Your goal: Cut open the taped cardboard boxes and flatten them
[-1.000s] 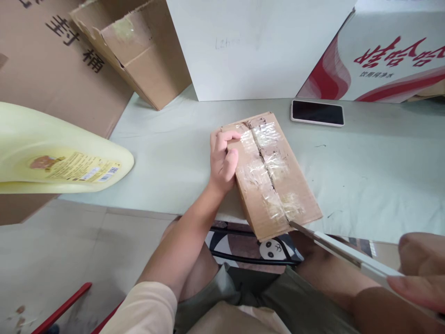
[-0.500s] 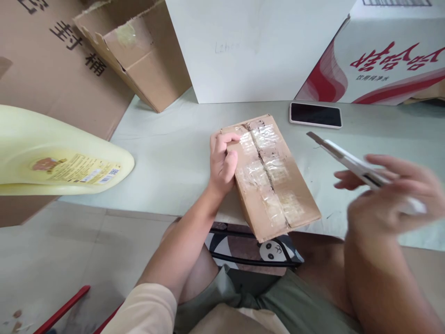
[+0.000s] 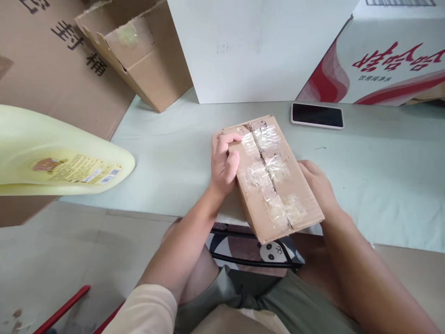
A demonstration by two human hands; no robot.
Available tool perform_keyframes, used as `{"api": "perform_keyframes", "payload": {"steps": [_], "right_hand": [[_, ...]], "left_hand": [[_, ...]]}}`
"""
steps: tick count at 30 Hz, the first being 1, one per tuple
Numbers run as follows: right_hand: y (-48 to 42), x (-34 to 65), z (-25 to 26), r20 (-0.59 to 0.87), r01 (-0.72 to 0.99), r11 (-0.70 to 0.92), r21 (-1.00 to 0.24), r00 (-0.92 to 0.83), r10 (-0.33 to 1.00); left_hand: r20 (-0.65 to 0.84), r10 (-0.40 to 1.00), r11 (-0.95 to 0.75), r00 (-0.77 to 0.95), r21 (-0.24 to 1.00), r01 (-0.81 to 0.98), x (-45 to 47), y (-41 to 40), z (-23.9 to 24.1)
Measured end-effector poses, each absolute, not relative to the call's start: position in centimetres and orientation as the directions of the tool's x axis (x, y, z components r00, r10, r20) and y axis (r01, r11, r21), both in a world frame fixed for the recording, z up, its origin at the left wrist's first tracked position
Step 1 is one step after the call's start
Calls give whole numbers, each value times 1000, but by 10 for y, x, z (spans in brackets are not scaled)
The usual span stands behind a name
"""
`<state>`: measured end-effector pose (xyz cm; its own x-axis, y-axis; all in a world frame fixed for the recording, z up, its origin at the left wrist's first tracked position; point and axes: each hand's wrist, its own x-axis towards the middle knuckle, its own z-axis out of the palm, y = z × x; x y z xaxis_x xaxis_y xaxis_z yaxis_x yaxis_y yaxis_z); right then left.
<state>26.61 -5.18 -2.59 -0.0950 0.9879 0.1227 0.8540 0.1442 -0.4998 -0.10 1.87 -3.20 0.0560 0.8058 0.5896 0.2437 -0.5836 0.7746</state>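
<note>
A small brown cardboard box point(image 3: 259, 206) with a taped centre seam lies at an angle on the pale table point(image 3: 167, 153), its near corner hanging over the edge. My left hand point(image 3: 224, 160) holds its left side, fingers curled over the top edge. Against the box's right side rests my right hand point(image 3: 318, 185); its fingertips are hidden behind the box. No knife shows in view.
A dark phone point(image 3: 317, 115) lies just behind the box. Behind stand a white box point(image 3: 257, 46), a red-and-white carton point(image 3: 389, 60) and an open brown carton point(image 3: 146, 55). A yellow bottle point(image 3: 52, 153) juts in from the left. Below the table edge shows a panda-print seat point(image 3: 274, 250).
My right hand held a utility knife at the box's near seam, lifted it away to the right, and now rests on the box's right side without it. The left hand stayed put.
</note>
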Motion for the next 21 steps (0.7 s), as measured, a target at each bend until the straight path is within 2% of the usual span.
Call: {"api": "perform_keyframes", "payload": {"steps": [5, 9, 13, 14, 16, 19, 21], "right_hand": [[-48, 263, -27, 128, 771, 32, -636, 65, 990], [-51, 260, -17, 184, 657, 58, -751, 124, 975], [-64, 258, 4, 243, 350, 182, -919, 139, 960], [-68, 258, 10, 268, 275, 232, -933, 104, 958], [-78, 257, 23, 323, 238, 322, -916, -36, 946], [-88, 254, 40, 332, 363, 436, -824, -315, 889], [-91, 252, 45, 314, 435, 503, -747, -436, 844]], "left_hand": [[580, 813, -575, 57, 784, 233, 0, 18, -36], [590, 808, -579, 1, 792, 193, 6, 19, -44], [657, 754, -640, -23, 741, 203, 10, 19, -44], [672, 740, -655, -8, 724, 216, 10, 18, -43], [679, 734, -663, 16, 711, 235, 9, 16, -40], [651, 759, -633, 30, 726, 268, 8, 14, -36], [642, 766, -622, 34, 727, 291, 7, 14, -35]]}}
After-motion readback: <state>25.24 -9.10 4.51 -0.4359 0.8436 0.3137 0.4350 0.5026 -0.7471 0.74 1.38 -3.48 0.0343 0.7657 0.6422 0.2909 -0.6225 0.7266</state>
